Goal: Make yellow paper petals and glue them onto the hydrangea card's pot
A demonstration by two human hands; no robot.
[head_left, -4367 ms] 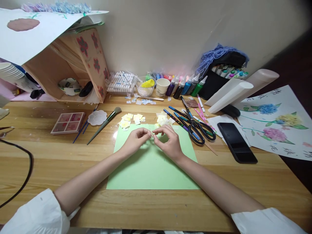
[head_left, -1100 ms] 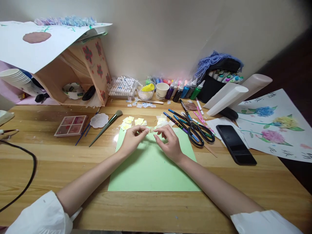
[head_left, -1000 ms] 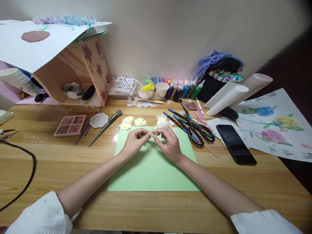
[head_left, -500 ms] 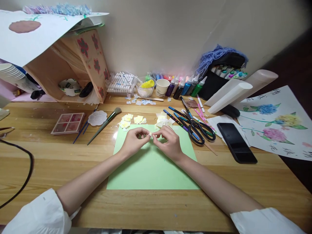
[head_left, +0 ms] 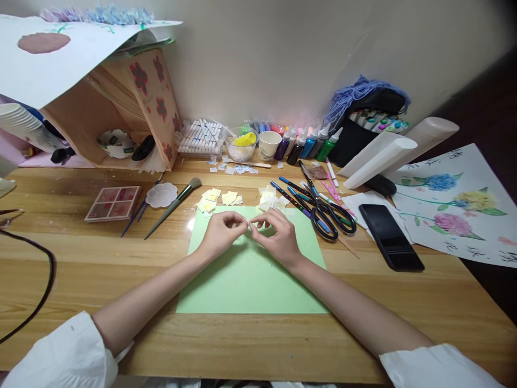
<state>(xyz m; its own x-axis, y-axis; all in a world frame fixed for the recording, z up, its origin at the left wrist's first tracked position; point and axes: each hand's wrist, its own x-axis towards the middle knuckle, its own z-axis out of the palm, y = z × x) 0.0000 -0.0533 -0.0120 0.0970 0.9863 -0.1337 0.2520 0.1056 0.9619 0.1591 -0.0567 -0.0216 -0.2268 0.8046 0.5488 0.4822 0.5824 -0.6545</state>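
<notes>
Above a light green sheet (head_left: 250,285), my left hand (head_left: 224,234) and my right hand (head_left: 278,237) meet fingertip to fingertip. Each pinches with thumb and forefinger. A small pale bit of paper (head_left: 249,223) shows between them, mostly hidden by the fingers. At the sheet's far edge lie little piles of cut paper squares: yellow squares (head_left: 208,201) on the left, more yellow squares (head_left: 231,199) beside them, and paler squares (head_left: 270,200) behind my right hand.
Black-handled scissors (head_left: 323,210) lie over pens to the right, near a phone (head_left: 391,237). On the left are a brush (head_left: 173,208), a flower-shaped palette (head_left: 161,195) and a pink box (head_left: 113,203). Behind stand a bowl (head_left: 241,145), a paper cup (head_left: 269,145) and paint bottles (head_left: 310,144).
The pale paper bit between my fingertips shows less than before. My fingers have shifted slightly around it; both hands stay over the green sheet.
</notes>
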